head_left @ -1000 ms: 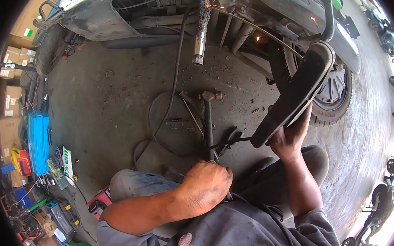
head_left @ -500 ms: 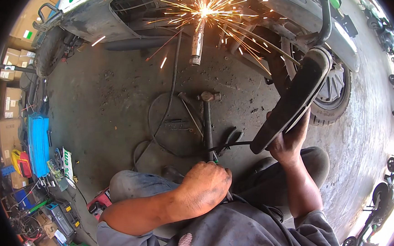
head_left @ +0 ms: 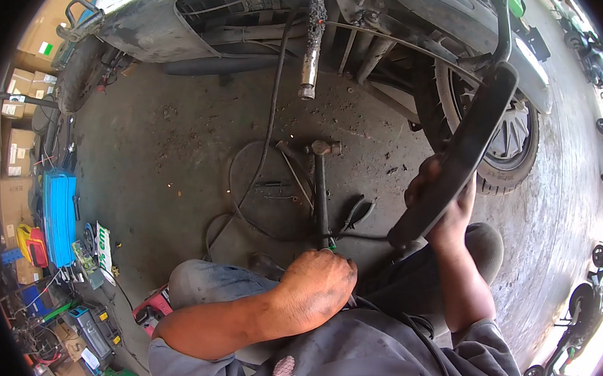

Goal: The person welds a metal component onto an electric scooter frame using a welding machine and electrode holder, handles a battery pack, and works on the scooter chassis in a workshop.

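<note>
My right hand (head_left: pixel 442 202) is closed round a long black holder (head_left: pixel 456 153) with a cable at its lower end. A thin rod (head_left: pixel 403 40) runs from its upper end to a metal tube (head_left: pixel 310 61), whose crusted, blackened upper part has a small red glow. My left hand (head_left: pixel 318 281) is a fist in my lap, at the green-marked lower end of a dark hammer handle (head_left: pixel 321 193); what it grips is hidden. The hammer head (head_left: pixel 322 148) points away from me, with pliers (head_left: pixel 356 213) to its right and a looped cable (head_left: pixel 271 99) to its left.
A grimy scooter body (head_left: pixel 137 39) with a wheel (head_left: pixel 509 159) spans the top and right. Cardboard boxes (head_left: pixel 18 155), a blue case (head_left: pixel 60 215) and assorted tools line the left. Several scooters (head_left: pixel 581 305) stand along the far right. Debris dots the floor (head_left: pixel 153 163).
The bright burst of sparks at the tube has died away, leaving a small glow. My right hand and the holder have shifted slightly, with more fingers showing. My left hand has stayed put.
</note>
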Demonstrator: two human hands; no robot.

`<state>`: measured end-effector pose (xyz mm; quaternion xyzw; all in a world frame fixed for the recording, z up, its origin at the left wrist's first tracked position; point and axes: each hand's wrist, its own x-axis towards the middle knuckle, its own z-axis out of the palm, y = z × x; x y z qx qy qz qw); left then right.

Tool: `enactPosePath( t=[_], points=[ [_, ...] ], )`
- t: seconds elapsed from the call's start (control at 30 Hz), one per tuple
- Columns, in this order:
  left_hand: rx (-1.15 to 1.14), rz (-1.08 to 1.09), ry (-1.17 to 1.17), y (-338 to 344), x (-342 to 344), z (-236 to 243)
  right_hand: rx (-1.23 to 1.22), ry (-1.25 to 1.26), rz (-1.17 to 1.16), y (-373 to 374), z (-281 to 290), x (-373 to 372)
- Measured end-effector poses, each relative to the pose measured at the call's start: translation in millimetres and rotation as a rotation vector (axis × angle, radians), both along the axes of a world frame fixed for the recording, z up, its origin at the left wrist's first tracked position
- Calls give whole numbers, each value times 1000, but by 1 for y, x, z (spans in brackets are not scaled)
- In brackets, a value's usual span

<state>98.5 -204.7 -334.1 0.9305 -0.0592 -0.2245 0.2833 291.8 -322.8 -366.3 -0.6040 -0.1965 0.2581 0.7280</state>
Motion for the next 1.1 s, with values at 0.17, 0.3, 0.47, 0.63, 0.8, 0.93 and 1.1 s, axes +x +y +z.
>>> enactPosePath(
  t=[0.17, 0.3, 0.47, 0.63, 0.8, 0.93, 1.1],
  points=[
    [-39, -1, -47, 3, -3, 3, 289, 713, 29, -1, 11, 24],
    [-81, 16, 45, 1, -3, 2, 93, 202, -134, -4, 2, 25],
    [-45, 17, 10, -2, -3, 0, 49, -359, -121, 6, -13, 23],
    [-29, 14, -15, 0, -5, 1, -70, -544, -36, 11, -21, 25],
    [-37, 3, -15, 1, -4, 1, -141, -599, -38, 5, -17, 20],
    [-40, -3, -28, 0, -4, 2, -79, -528, -36, 2, -14, 15],
    [-46, -3, -39, -2, -4, 1, -82, -506, -33, 2, -10, 10]
  ],
)
